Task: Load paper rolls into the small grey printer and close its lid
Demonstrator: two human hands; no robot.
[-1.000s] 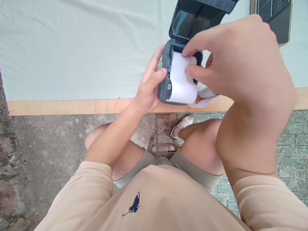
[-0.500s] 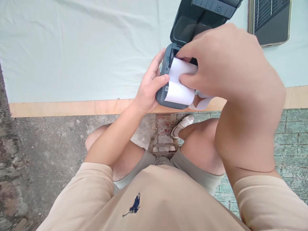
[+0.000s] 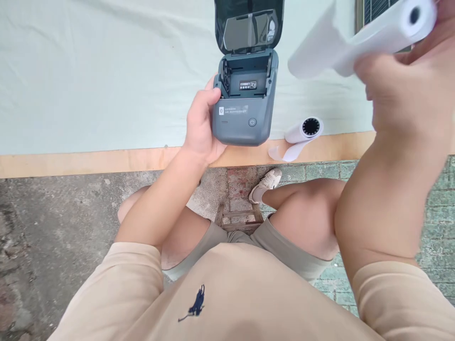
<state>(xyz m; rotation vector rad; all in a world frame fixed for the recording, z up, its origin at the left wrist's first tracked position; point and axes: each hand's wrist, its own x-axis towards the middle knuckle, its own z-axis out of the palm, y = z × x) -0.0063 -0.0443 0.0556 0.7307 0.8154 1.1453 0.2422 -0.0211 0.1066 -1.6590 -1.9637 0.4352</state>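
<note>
Head view: I have the left hand (image 3: 199, 124) clasping the side of a portable printer (image 3: 236, 130) above the edge of the table (image 3: 142, 162), paper bay (image 3: 236, 71) exposed, lid (image 3: 249, 28) standing open. My right hand (image 3: 412, 92) grips a paper roll (image 3: 386, 35), loose end trailing leftward. A second paper roll (image 3: 295, 135), partly unwound, lies right of the printer.

I count two hands of my own: one left hand (image 3: 202, 123) and one right hand (image 3: 408, 90). There is one printer (image 3: 231, 130), with one lid (image 3: 245, 28) and one power button (image 3: 252, 122). Paper comes to two rolls: one held roll (image 3: 382, 40) and one lying roll (image 3: 295, 132). I see one surface (image 3: 106, 71), one dark panel (image 3: 373, 9), two legs (image 3: 186, 232), one shoe (image 3: 269, 182), one wooden frame (image 3: 257, 213), two sleeves (image 3: 131, 265) and one embroidered figure (image 3: 197, 303).
</note>
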